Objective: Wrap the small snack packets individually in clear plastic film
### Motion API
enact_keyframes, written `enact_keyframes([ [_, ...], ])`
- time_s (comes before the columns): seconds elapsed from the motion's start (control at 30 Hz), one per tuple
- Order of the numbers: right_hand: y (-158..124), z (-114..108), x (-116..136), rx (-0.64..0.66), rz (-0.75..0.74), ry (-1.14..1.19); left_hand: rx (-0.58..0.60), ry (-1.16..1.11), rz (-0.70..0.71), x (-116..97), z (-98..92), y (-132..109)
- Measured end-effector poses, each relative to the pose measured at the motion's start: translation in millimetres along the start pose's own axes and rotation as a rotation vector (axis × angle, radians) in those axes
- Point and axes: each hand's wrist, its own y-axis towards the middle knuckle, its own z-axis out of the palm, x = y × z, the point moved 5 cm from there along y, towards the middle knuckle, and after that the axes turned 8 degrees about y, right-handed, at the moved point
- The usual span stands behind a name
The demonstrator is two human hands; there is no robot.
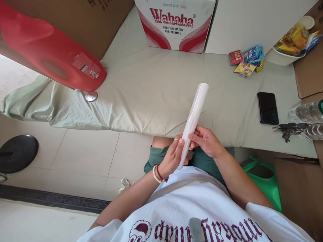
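White T-shirt fabric with dark red lettering lies nearest to us, and just beyond it both hands hold a long, glossy white cylindrical roll. We see the left hand closed around its lower part, while the right hand grips it a little higher, thumb on the near face. The roll slants up and away, its far end above the table draped in pale green cloth.

As far as we can judge, the handling is at an early point: the roll is picked up and steadied, but no loose length hangs from it, and any unwinding or opening appears not yet done. We cannot tell whether an edge has been freed under the fingers.

Among the containers, we find a white-and-red cardboard carton marked Wahaha, its contents hidden, and a large red plastic jug at the left whose filling we cannot make out. At the right, a white round tub is heaped with shiny yellow and blue wrapped packets. Near the table's right end lies a clear plastic bottle with a green cap; its liquid level escapes us.
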Motion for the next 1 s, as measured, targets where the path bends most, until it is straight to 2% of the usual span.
enact_keyframes([
  [0.23,-7,0,6,0.09,-0.006,0.115,0.041,0.001,0.021,-1,-1.6,2],
  [0.3,-5,-1,4,0.048,-0.031,0.081,-0.008,0.127,0.062,-2,-1.8,3],
  [0.37,-1,-4,1,-0.053,-0.053,0.005,-0.056,0.261,0.088,-1,-1.6,4],
  [0.43,2,-8,-3,-0.107,-0.05,-0.061,-0.067,0.308,0.089,1,-0.9,4],
  [0.6,0,-8,-9,0.037,-0.005,-0.025,-0.041,0.242,0.059,2,-3.6,2],
  [0.73,-4,-6,-7,0.107,0.021,0.096,0.068,0.032,-0.062,4,-2.4,2],
  [0.9,-6,-4,-2,0.13,-0.008,0.199,0.078,-0.112,-0.112,5,-1.8,3],
  [1.0,-5,-4,-4,0.11,-0.024,0.182,0.057,-0.102,-0.121,5,-0.8,1],
])
